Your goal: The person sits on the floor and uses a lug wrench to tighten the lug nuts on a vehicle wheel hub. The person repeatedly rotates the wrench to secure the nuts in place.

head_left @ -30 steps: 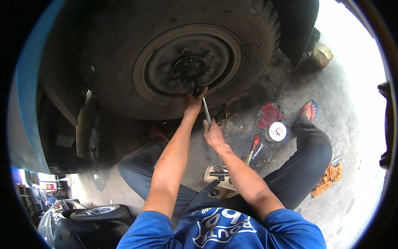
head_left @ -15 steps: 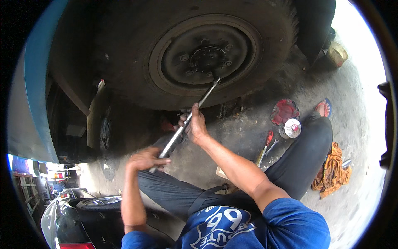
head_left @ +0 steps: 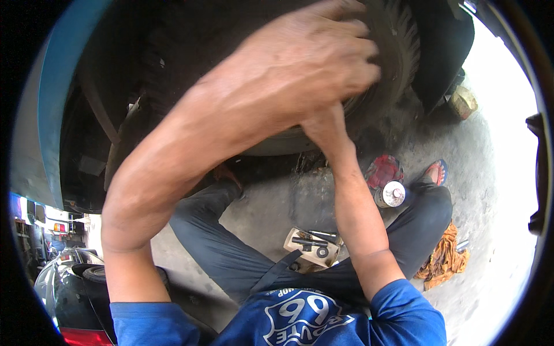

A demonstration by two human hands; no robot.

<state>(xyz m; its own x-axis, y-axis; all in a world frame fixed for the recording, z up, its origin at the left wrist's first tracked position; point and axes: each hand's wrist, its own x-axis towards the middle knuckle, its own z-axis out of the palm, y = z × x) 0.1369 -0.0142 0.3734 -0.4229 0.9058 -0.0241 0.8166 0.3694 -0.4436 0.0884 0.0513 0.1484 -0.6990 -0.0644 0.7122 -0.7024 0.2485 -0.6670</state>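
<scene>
My left hand [head_left: 323, 55] is raised high in front of the big wheel, its arm crossing from the lower left. Its fingers are curled in and somewhat blurred; whatever they hold, if anything, is hidden. Behind and just below it is my right hand [head_left: 328, 130], with only the wrist side showing and its fingers covered by the left hand. Both are close to the dark tyre [head_left: 401, 57], whose hub and nuts are blocked from sight. The long metal wrench cannot be seen at this moment.
Between my legs stands a small box [head_left: 294, 239] with dark metal parts. To the right are a red, crumpled-looking item [head_left: 385, 168], a round tin [head_left: 393, 194] and an orange cloth [head_left: 441, 262]. A pale block [head_left: 463, 102] lies farther off; a dark car [head_left: 75, 294] stands lower left.
My left hand has left the wrench's lower end and moved up and right, across the wheel. My right hand has risen towards the wheel. The wrench is out of sight; the box's contents now show.
</scene>
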